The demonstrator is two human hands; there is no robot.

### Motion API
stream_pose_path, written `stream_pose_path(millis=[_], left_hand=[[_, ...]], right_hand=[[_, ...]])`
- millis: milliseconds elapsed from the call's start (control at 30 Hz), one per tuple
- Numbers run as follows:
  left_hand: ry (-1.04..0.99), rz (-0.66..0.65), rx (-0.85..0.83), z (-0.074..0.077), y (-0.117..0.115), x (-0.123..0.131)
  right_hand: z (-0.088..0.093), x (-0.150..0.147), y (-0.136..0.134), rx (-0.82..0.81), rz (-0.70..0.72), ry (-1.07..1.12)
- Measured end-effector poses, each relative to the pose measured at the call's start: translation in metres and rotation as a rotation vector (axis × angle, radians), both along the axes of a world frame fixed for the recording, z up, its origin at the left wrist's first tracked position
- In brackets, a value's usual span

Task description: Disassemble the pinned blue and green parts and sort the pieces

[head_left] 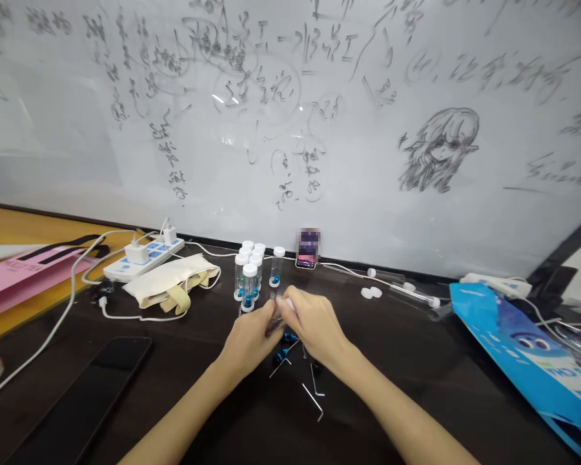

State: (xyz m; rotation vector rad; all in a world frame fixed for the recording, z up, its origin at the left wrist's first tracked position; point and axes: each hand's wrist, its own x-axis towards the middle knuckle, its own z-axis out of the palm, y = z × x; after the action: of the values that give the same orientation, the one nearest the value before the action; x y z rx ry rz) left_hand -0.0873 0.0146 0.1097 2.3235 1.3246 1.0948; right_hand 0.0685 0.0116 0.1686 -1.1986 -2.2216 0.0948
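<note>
My left hand (249, 332) is closed around a clear plastic tube (275, 318), mostly hidden by the fingers. My right hand (317, 323) pinches a white cap (290, 303) at the tube's end; whether it is seated cannot be seen. Just below the hands lie small blue metallic parts (281, 354) and several L-shaped hex keys (312, 402). Behind my left hand, several clear tubes with white caps (250, 284) stand upright in a cluster, blue pieces at their bottoms. One more capped tube (277, 266) stands slightly apart, to their right.
A lit phone (308, 248) leans against the whiteboard (348, 194). At right are loose white caps (371, 292), lying tubes (411, 294) and a blue bag (518, 349). Left are a power strip (145, 258), a cream pouch (169, 281), cables and a dark phone (84, 400).
</note>
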Motion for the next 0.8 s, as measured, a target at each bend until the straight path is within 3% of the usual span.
stream_pose_path(millis=[167,300,400,533,667,800], left_hand=[[-0.533,-0.156,-0.53,0.007,0.02,-0.026],[-0.803,0.138,-0.334,-0.008,0.041,-0.047],[-0.814,0.226,-0.248,-0.021,0.05,-0.052],[-0.765,0.24,-0.192,-0.032,0.051,-0.051],[-0.753,0.257,-0.143,-0.036,0.05,-0.048],[-0.764,0.062,-0.168,-0.036,0.05,-0.044]], right_hand=[[0.028,0.0,0.033,0.157,-0.101,0.187],[0.028,-0.025,0.058,0.147,-0.128,-0.064],[0.013,-0.061,0.07,0.124,-0.174,-0.16],[0.001,-0.094,0.078,0.076,-0.26,-0.246],[0.003,-0.097,0.071,0.069,-0.285,-0.3],[0.004,-0.09,0.054,0.054,-0.281,-0.354]])
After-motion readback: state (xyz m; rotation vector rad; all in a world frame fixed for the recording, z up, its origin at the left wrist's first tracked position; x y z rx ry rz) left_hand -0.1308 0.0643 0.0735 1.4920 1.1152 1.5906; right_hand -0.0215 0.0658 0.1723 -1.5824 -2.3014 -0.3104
